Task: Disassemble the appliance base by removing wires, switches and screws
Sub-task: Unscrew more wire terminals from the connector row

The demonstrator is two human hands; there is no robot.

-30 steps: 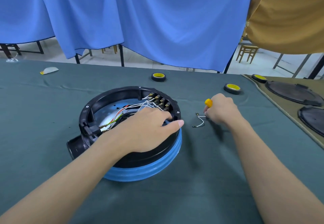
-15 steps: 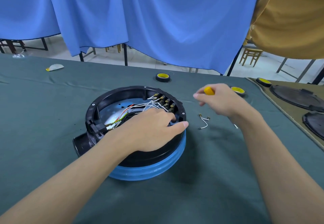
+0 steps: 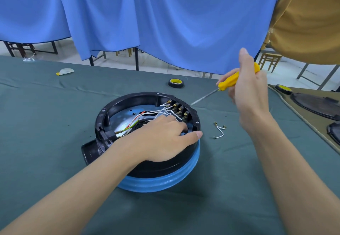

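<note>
Tabletop (image 3: 55, 152): dark green cloth covers it, with some folds.
Base: round black plastic appliance base with blue bottom ring (image 3: 160, 186) stands in the middle of the tabletop, open side up; a short black spout points to the left edge.
Left hand (image 3: 161, 141): rests over the near rim of the base, thumb straight along the rim, other fingers bent down inside among the wires; if they pinch a wire, I cannot tell.
Wires: white, red and green-yellow wires (image 3: 147, 114) run across the inside to a row of black switch terminals (image 3: 181, 112) at the far right wall.
Loose wires: two short white wires with metal ends (image 3: 219, 130) lie on the cloth just right of the base.
Right hand (image 3: 252, 96): raised above the tabletop, right of the base, fingers closed round the handle of a yellow-handled screwdriver (image 3: 231, 80); the metal shaft points down-left at the base's far right rim, not touching.
Mat: tan mat (image 3: 301, 117) at the right edge carries dark round lids (image 3: 316, 104).
Tape: black and yellow tape roll (image 3: 176, 83) lies near the far edge.
Background: blue curtain (image 3: 165, 23) hangs behind.
</note>
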